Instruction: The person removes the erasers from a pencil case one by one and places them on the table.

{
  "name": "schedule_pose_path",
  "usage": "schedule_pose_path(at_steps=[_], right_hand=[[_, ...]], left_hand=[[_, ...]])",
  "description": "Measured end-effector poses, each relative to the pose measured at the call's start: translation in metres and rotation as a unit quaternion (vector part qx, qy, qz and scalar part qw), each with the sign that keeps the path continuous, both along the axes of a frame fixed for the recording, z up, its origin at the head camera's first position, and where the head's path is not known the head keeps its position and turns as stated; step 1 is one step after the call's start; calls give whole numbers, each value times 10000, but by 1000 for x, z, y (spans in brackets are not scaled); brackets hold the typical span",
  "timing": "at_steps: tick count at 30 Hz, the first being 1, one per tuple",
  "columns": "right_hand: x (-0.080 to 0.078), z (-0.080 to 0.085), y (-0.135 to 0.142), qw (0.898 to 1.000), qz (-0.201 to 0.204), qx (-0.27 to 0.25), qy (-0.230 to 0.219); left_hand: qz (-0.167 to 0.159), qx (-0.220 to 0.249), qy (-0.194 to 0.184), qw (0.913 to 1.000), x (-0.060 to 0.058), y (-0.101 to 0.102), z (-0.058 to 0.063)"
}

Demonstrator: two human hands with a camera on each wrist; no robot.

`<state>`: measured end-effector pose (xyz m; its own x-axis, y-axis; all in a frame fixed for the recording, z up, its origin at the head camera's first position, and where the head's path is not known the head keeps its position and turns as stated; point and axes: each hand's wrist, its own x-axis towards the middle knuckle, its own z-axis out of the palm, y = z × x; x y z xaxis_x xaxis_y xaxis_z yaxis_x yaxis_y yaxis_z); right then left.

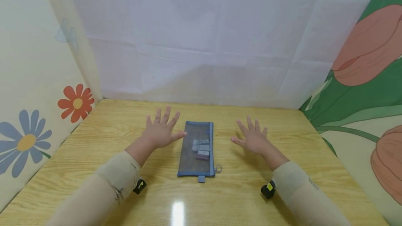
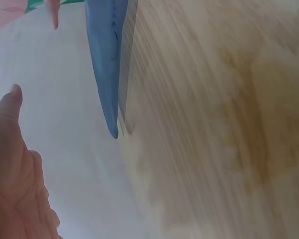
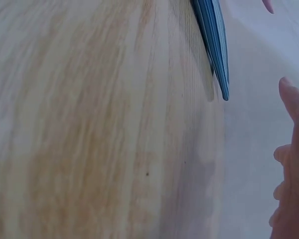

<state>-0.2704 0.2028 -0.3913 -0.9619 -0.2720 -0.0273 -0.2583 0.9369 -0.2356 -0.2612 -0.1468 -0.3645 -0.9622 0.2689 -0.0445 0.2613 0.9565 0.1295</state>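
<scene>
Hands apart from each other, both with fingers spread and holding nothing. Mesh pouch (image 1: 190, 149) lies flat on the table (image 1: 160, 187), between them. Left hand (image 1: 161, 133) is closer: its thumb overlaps the pouch's side in the head view, but the left wrist view shows a gap, so I read it as hovering. Right hand (image 1: 255, 140) is clear of it, on the side with the blue strip (image 1: 211, 149) (zip, I think) and ring (image 1: 218, 168).

Handling, my judgement: mesh will likely sag, and the small items (image 1: 203, 147) sit toward the right hand. Steady it with left fingers on the bare mesh, work strip or ring with right. If lifting, support under the items.
</scene>
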Motion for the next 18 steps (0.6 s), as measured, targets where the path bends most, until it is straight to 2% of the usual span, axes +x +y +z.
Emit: schedule_pose_path(at_steps=[6,18], right_hand=[[0,0,0,9999,-11,-35,-99],[-1,-4,-2,9999,76,-139,-55]], left_hand=[[-112,63,-72,9999,0,10,-1],[-329,79,37,9994,1,31,-8]])
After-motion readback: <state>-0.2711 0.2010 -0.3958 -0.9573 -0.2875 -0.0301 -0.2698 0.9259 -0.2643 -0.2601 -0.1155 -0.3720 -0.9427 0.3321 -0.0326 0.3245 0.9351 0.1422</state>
